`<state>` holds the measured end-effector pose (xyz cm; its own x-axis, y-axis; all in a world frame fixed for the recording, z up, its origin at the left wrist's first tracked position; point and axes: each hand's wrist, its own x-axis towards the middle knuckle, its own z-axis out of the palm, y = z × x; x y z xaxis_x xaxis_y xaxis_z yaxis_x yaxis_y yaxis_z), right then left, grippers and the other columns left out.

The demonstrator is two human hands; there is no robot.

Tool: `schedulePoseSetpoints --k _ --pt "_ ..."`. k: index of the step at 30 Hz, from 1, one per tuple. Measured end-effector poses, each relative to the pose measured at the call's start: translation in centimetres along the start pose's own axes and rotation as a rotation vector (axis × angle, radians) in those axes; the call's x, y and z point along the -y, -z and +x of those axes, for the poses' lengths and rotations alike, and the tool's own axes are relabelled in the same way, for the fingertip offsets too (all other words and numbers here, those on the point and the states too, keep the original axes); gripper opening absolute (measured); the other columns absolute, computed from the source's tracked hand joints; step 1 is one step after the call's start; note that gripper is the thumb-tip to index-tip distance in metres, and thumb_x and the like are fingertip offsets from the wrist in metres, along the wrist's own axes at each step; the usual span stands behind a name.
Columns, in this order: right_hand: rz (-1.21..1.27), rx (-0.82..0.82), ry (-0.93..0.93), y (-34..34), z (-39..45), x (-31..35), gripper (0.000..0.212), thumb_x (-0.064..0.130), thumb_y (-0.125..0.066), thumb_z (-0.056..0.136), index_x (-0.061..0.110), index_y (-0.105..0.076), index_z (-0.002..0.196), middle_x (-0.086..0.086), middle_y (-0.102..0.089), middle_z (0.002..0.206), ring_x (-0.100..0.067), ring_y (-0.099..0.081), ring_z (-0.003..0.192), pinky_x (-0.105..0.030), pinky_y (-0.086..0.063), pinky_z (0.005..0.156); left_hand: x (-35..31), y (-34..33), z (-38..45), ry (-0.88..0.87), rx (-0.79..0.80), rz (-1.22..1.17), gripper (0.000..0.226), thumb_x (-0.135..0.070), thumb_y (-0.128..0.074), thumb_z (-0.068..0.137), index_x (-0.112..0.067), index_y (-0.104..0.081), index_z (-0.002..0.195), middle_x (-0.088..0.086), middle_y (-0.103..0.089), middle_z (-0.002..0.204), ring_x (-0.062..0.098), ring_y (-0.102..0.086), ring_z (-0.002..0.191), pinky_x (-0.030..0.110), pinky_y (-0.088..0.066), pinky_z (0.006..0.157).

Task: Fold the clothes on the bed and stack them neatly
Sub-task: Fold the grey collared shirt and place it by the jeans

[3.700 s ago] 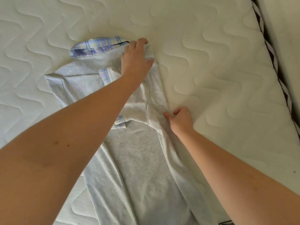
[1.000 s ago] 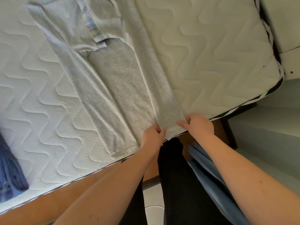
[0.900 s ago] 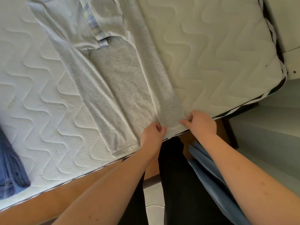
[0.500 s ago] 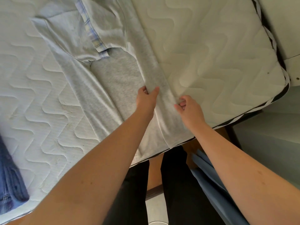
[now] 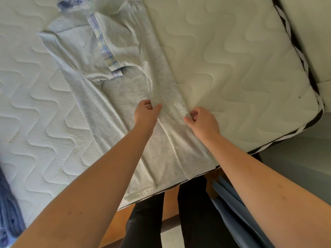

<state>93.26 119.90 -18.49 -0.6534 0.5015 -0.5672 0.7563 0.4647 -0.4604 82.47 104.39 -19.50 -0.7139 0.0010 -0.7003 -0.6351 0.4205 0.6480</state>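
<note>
A person standing at the foot of a quilted mattress (image 5: 232, 68) works on a long grey garment (image 5: 129, 93) with a plaid-lined collar, which lies lengthwise on the bed with its lower hem reaching the near edge. Both long sides are already turned inward, leaving a narrow strip, apparently so that the piece can next be doubled end to end. The left hand (image 5: 146, 114) pinches the inner edge of the right-hand folded panel between thumb and fingers, while the right hand (image 5: 202, 120) pinches the outer edge of the same panel just beside the bare mattress; the two grips sit level with each other about midway up the garment, a placement that looks chosen to set a straight crease line or to tighten the fold. No container is in view; the only store of finished work appears to be a pile of dark blue clothing (image 5: 9, 215) at the far left edge of the bed, well apart from the grey piece, and whether it is folded cannot be told. A blue cloth (image 5: 232, 212) hangs below the bed near the person's legs.
</note>
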Motion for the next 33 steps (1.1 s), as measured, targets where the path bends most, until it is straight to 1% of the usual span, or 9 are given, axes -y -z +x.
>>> schedulePoseSetpoints --k 3,6,8,12,14,18,24,29,33 --pt "0.049 -0.005 0.062 0.0 1.3 1.6 0.028 0.037 -0.065 0.09 0.016 -0.061 0.108 0.007 -0.063 0.093 -0.019 -0.062 0.09 -0.039 -0.051 0.082 -2.0 -0.2 2.0 0.014 0.02 -0.147 0.041 -0.027 -0.078 0.082 -0.018 -0.059 0.118 -0.007 -0.069 0.101 0.006 -0.069 0.09 0.018 -0.053 0.067" --pt "0.019 -0.041 0.102 0.0 2.8 3.7 0.028 0.033 -0.063 0.09 0.016 -0.059 0.111 0.001 -0.067 0.099 -0.023 -0.063 0.092 -0.037 -0.049 0.082 -4.6 -0.7 4.1 0.048 0.03 -0.24 0.042 -0.02 -0.08 0.081 -0.014 -0.061 0.118 -0.003 -0.071 0.102 0.011 -0.07 0.089 0.025 -0.057 0.07" --pt "-0.109 -0.061 0.136 0.0 3.7 4.5 0.025 0.028 -0.059 0.092 0.015 -0.056 0.114 -0.002 -0.067 0.101 -0.027 -0.061 0.096 -0.038 -0.047 0.084 -5.8 -0.8 5.2 0.076 0.008 -0.245 0.033 -0.014 -0.079 0.08 -0.014 -0.065 0.111 -0.001 -0.072 0.098 0.015 -0.071 0.087 0.028 -0.059 0.07" --pt "-0.221 -0.057 0.091 0.4 4.9 5.4 0.023 0.02 -0.057 0.094 0.015 -0.054 0.117 -0.005 -0.064 0.109 -0.029 -0.058 0.105 -0.039 -0.044 0.088 -6.5 0.4 6.3 0.067 -0.192 -0.079 0.012 -0.014 -0.065 0.085 -0.023 -0.064 0.078 -0.002 -0.069 0.076 0.02 -0.07 0.074 0.03 -0.057 0.059" --pt "-0.241 -0.084 0.088 0.5 5.3 6.1 0.027 0.015 -0.058 0.092 0.014 -0.052 0.118 -0.007 -0.06 0.114 -0.03 -0.055 0.108 -0.039 -0.041 0.089 -6.3 1.2 6.5 0.078 -0.202 -0.062 0.013 -0.019 -0.055 0.09 -0.022 -0.063 0.079 0.002 -0.073 0.079 0.022 -0.073 0.076 0.037 -0.062 0.068" --pt "-0.167 -0.103 0.13 0.5 6.5 8.0 0.036 0.013 -0.052 0.093 0.014 -0.049 0.129 -0.008 -0.057 0.118 -0.031 -0.051 0.109 -0.037 -0.038 0.088 -6.7 2.0 7.1 0.058 -0.143 -0.193 0.013 -0.019 -0.055 0.097 -0.02 -0.065 0.088 0.002 -0.074 0.088 0.017 -0.073 0.078 0.033 -0.061 0.075" --pt "-0.09 -0.066 0.151 -0.3 8.1 10.0 0.031 0.017 -0.053 0.095 0.016 -0.051 0.126 -0.008 -0.055 0.113 -0.028 -0.049 0.107 -0.037 -0.04 0.089 -7.0 2.1 7.8 -0.083 -0.103 0.058 0.009 -0.025 -0.076 0.085 -0.03 -0.069 0.083 -0.009 -0.071 0.084 0.008 -0.067 0.078 0.02 -0.051 0.066" --pt "-0.03 -0.069 0.103 -0.6 8.7 10.1 0.031 0.022 -0.057 0.095 0.016 -0.051 0.125 -0.009 -0.056 0.115 -0.028 -0.049 0.11 -0.041 -0.043 0.094 -7.3 0.7 8.1 -0.071 -0.134 0.186 0.02 -0.036 -0.077 0.083 -0.021 -0.068 0.091 -0.01 -0.066 0.079 0.007 -0.063 0.075 0.024 -0.052 0.067" --pt "0.011 -0.083 0.087 -0.7 8.9 10.1 0.031 0.026 -0.059 0.094 0.017 -0.052 0.123 -0.006 -0.057 0.111 -0.026 -0.049 0.108 -0.04 -0.043 0.092 -7.9 -0.4 8.4 -0.016 -0.188 0.195 0.025 -0.039 -0.07 0.088 -0.027 -0.055 0.072 -0.006 -0.066 0.074 0.013 -0.063 0.069 0.027 -0.05 0.06"
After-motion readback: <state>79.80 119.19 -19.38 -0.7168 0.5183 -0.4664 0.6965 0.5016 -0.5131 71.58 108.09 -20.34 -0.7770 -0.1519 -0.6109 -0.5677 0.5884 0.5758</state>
